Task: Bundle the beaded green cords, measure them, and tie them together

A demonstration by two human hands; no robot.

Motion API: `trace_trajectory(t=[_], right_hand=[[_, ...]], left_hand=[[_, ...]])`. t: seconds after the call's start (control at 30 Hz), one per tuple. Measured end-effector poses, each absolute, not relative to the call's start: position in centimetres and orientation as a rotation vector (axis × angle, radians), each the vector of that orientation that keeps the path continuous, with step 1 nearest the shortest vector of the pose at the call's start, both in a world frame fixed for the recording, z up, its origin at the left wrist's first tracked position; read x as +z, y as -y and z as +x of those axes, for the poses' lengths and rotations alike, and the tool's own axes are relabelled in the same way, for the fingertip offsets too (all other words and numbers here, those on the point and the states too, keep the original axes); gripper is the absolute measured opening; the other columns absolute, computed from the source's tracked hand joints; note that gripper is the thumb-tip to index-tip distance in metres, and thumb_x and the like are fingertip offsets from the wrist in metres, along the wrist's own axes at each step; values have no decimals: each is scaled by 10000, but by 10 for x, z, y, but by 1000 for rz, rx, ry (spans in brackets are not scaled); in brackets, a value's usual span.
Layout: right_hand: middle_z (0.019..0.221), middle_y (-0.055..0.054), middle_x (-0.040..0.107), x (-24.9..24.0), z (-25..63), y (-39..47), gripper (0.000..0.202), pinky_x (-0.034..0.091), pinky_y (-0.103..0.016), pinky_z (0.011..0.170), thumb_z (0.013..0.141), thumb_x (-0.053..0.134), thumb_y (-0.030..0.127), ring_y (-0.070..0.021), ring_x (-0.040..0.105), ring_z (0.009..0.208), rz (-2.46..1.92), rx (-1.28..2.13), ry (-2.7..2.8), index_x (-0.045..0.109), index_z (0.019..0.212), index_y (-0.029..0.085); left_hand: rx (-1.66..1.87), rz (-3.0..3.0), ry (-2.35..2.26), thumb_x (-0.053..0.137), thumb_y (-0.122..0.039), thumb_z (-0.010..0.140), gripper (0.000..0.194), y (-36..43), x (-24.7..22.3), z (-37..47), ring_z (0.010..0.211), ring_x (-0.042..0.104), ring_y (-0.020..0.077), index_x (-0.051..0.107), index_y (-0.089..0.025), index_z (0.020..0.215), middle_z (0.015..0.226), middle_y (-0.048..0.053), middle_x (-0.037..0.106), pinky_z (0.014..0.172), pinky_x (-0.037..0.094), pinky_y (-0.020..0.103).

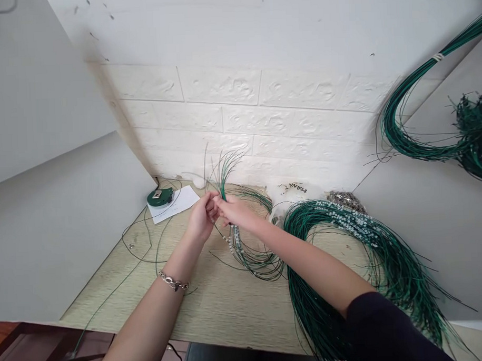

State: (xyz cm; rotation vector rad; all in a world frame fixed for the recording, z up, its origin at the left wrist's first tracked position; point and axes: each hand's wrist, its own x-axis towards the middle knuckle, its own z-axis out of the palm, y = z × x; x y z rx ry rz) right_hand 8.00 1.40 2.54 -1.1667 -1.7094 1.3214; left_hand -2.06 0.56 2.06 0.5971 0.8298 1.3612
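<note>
Fingers of the right hand (232, 210) pinch a thin bunch of green wires (223, 183) near the back edge of the table (225, 312). Its long way runs back to front: loose tips stick up by the wall (239, 117), white beads (236, 238) sit just below the hands, then it bends right. The left hand (200, 219) is curled up close on the other side; I cannot tell what it grips. A big pile of green wires (404, 267) crowds the right side, under the right arm (310, 259). Behind it sits a bag of dark bits (347, 200). A tape measure (159, 198) and white paper (180, 204) lie by the back left corner.
</note>
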Motion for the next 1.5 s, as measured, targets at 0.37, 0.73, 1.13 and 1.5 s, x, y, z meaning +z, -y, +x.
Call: trace_trajectory(t=[0.37,0.73,1.13,1.5], right_hand=[[557,-20,506,2,69,-21,418,362,-216,437,857,225,443,-102,462,458,-1338,1170,1918,489,701,158],[1008,-140,547,14,69,-9,305,391,-273,663,818,315,193,-167,510,812,-1238,904,2217,482,1057,103],[776,-15,581,42,104,-43,369,397,-210,591,776,408,474,-103,514,682,-1172,1098,1776,583,815,152],[1110,-104,527,27,136,2,678,379,-325,875,773,256,641,-162,514,970,-1037,1592,1840,380,1251,176]], left_hand=[[1260,746,-1048,378,-471,788,409,-8,6,-14,531,537,115,612,-142,849,792,56,629,418,375,209],[1289,833,-974,584,-534,626,426,-15,0,-21,732,569,141,478,-135,521,832,63,638,679,436,247],[1302,804,-841,674,-310,623,263,-13,9,-17,326,241,8,517,-129,731,432,-94,313,313,172,124],[1291,653,-573,343,-346,852,341,-3,68,-19,292,151,42,338,-163,565,398,-80,142,297,149,159]])
